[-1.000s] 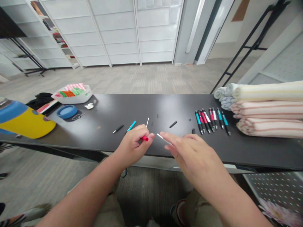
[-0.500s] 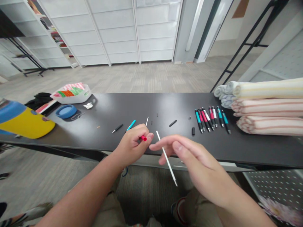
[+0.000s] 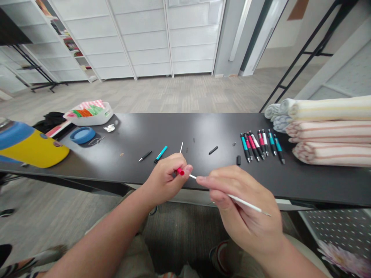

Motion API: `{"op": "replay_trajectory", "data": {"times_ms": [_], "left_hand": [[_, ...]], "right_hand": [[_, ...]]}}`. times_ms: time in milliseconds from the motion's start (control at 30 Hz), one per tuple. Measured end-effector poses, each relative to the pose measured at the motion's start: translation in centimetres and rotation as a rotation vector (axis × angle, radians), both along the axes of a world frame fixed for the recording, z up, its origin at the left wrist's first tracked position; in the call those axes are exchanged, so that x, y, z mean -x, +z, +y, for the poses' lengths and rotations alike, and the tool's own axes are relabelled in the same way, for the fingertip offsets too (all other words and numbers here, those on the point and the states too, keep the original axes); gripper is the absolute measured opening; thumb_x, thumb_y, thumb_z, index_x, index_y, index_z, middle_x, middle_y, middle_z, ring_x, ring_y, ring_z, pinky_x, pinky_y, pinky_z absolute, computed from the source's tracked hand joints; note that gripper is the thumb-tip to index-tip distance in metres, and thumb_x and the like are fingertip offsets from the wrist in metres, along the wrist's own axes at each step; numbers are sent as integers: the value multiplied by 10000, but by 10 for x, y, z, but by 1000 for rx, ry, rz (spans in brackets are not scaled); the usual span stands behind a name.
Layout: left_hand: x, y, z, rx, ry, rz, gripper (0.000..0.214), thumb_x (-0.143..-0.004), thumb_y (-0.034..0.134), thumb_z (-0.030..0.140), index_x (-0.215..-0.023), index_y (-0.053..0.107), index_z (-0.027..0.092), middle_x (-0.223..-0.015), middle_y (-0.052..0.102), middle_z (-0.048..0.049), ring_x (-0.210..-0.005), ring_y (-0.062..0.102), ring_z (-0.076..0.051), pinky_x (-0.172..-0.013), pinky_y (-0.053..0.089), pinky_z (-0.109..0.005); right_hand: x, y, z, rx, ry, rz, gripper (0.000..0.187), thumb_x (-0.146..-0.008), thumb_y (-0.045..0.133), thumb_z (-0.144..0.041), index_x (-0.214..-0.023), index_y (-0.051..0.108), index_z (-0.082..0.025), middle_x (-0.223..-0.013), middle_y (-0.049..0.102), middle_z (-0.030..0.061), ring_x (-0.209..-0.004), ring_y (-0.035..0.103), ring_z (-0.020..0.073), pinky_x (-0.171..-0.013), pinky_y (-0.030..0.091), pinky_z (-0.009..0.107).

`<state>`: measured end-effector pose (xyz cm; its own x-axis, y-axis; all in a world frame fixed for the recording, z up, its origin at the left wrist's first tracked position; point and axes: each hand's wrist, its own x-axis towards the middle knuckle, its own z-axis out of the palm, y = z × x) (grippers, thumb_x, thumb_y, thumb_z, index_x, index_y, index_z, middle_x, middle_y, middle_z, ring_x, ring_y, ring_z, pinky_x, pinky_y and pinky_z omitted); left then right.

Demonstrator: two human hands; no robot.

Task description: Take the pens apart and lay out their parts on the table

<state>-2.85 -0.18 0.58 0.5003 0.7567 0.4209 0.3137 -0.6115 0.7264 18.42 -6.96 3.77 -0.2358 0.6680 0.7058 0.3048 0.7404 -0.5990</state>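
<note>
My left hand [image 3: 162, 181] is closed around a red pen barrel [image 3: 181, 172], whose open end points toward me. A thin white pen refill [image 3: 246, 204] is pinched between the thumb and fingers of my right hand [image 3: 249, 220]. One end of this refill lies close to the barrel's opening; I cannot tell whether they touch. Beyond my left hand lie a second white refill [image 3: 181, 147], a teal pen barrel [image 3: 161, 153] and a black pen part with a silver tip [image 3: 145, 156]. A black pen part [image 3: 213, 150] and a short black piece [image 3: 238, 160] rest farther right.
Several assembled pens [image 3: 257, 146] lie in a row on the dark table [image 3: 156, 127]. Rolled towels [image 3: 333, 131] are stacked at the right. On the left are a yellow and blue bottle [image 3: 31, 146], a blue lid [image 3: 82, 135] and a white basket [image 3: 92, 119] with colourful packets.
My right hand has closed its pinch on the refill and turned it from steep to slanting, bringing its far end toward the red barrel. My left hand has shifted slightly right.
</note>
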Motion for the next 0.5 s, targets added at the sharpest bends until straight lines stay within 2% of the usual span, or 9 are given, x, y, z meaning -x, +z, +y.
{"op": "replay_trajectory", "data": {"times_ms": [133, 300, 433, 500], "left_hand": [[-1, 0, 0, 5, 6, 16, 401, -1066, 497, 319, -691, 423, 200, -729, 504, -1, -710, 462, -147, -680, 360, -303], [-2, -3, 1, -14, 18, 45, 387, -1064, 500, 326, -702, 448, 201, -738, 526, -7, -719, 482, -152, -688, 378, -304], [-6, -4, 1, -81, 1, 86, 370, -1048, 502, 299, -698, 429, 205, -710, 492, 1, -712, 464, -158, -681, 362, -312], [-7, -4, 0, -89, -15, 92, 350, -1028, 507, 288, -700, 414, 209, -707, 479, 3, -710, 462, -162, -675, 359, -314]], "right_hand": [[4, 0, 2, 30, -6, 37, 258, -988, 595, -69, -1178, 731, -178, -985, 777, 55, -923, 716, 165, -839, 588, 301], [10, 2, 6, 22, -32, -47, 231, -1003, 588, -77, -1145, 729, -193, -1027, 787, 49, -937, 731, 155, -859, 605, 287], [14, -4, 10, -7, -40, -132, 227, -1009, 592, -84, -1167, 723, -181, -1079, 781, 78, -1003, 732, 172, -918, 601, 307], [16, -9, 11, 11, -51, -168, 224, -1020, 583, -108, -1185, 718, -176, -1067, 778, 83, -981, 733, 180, -899, 605, 316]]}}
